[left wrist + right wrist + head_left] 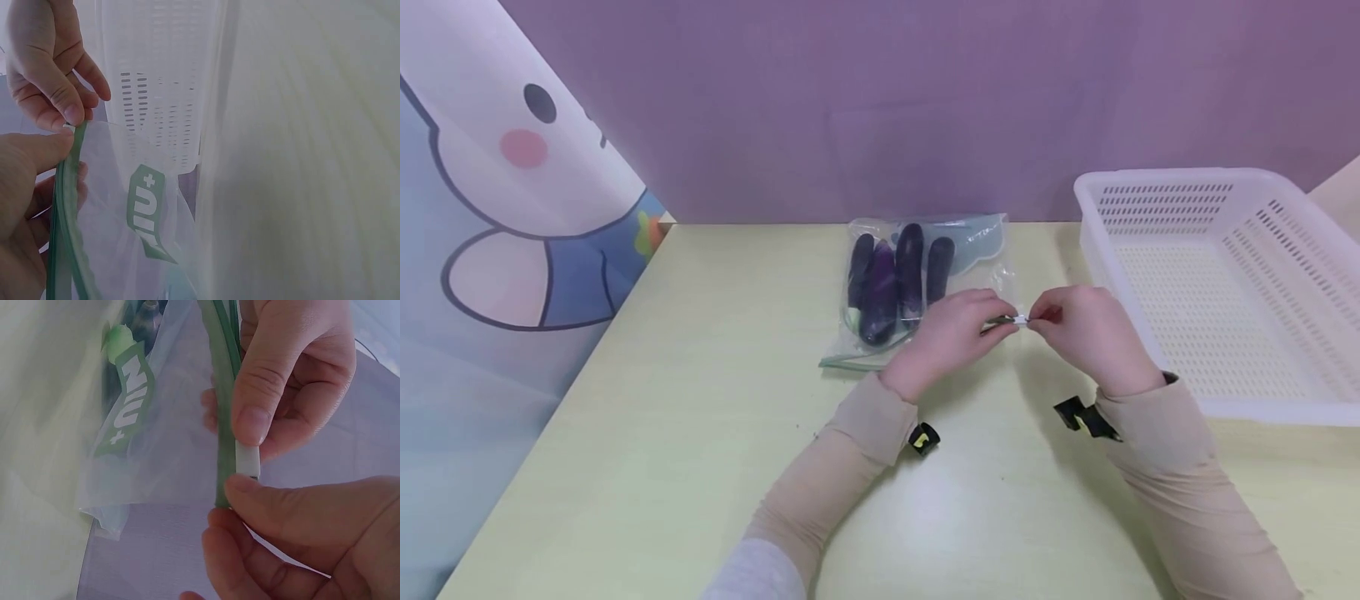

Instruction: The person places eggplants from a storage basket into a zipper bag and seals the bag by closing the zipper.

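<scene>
A clear zip bag with a green-edged mouth lies on the table, and several dark purple eggplants show inside it. My left hand pinches the bag's green zip strip near its right end, with the thumb against a white slider. At the very end of the same strip, my right hand pinches the bag's corner between thumb and forefinger. That end is raised off the table, and the two hands nearly meet there. Green lettering marks the bag's side.
To the right stands a white plastic basket with slotted walls, close beside my right hand. A purple backdrop rises behind the pale table. A cartoon-printed cloth hangs on the left.
</scene>
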`<state>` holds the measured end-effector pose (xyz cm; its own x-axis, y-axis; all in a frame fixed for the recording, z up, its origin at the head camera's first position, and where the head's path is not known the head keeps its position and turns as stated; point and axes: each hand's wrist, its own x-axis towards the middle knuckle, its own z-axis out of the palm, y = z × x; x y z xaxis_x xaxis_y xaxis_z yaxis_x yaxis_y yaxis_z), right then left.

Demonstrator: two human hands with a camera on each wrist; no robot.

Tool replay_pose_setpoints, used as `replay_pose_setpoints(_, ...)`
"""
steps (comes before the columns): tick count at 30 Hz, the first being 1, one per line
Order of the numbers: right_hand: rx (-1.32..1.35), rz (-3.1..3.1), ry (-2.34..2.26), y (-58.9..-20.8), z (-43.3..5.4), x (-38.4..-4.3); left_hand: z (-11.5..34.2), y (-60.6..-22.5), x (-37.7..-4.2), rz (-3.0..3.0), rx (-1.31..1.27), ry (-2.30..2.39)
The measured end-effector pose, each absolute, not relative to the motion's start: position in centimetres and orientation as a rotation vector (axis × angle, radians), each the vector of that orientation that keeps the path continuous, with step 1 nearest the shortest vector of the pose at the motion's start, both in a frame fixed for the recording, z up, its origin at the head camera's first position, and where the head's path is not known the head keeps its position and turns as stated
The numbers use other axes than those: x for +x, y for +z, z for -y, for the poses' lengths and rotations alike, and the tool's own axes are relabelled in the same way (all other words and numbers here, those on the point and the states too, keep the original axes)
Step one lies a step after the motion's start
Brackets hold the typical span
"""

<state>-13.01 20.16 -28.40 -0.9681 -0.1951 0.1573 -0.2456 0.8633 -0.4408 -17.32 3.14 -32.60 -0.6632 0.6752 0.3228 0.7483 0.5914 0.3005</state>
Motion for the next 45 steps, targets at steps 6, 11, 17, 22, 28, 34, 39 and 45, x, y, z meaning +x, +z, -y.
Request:
replay_pose_setpoints(6, 0.356, 2.933, 0.703, -28.46, -20.17, -13.02, -3.33, -32.87, -17.24, 2.599, -1.207, -0.602)
replay_pose_setpoints(11, 0.374, 2.935, 0.689, -28.55, -20.17, -13.07, -3.38, -32.96, -17.21, 2.59, -1.222, -0.609)
replay_pose_setpoints(17, 0.387, 2.929, 0.658, -28.58, -20.14, -13.08, -3.31, -32.92, -17.12, 2.601, -1.239, -0.627)
replay_pose_setpoints(22, 0.388, 2.946, 0.647, -28.58, -20.12, -13.11, -3.25, -32.89, -17.05, 2.596, -1.251, -0.619)
replay_pose_setpoints(28, 0.379, 2.982, 0.641, -28.55, -20.18, -13.14, -3.28, -32.97, -17.17, 2.617, -1.255, -0.596)
replay_pose_setpoints(34, 0.378, 3.008, 0.634, -28.64, -20.27, -13.25, -3.21, -32.9, -17.19, 2.637, -1.254, -0.585)
replay_pose_setpoints(39, 0.39, 3.008, 0.624, -28.72, -20.34, -13.32, -3.15, -32.93, -17.24, 2.655, -1.252, -0.57)
replay_pose_setpoints(45, 0.386, 3.029, 0.626, -28.7, -20.35, -13.28, -3.04, -32.9, -17.3, 2.692, -1.258, -0.539)
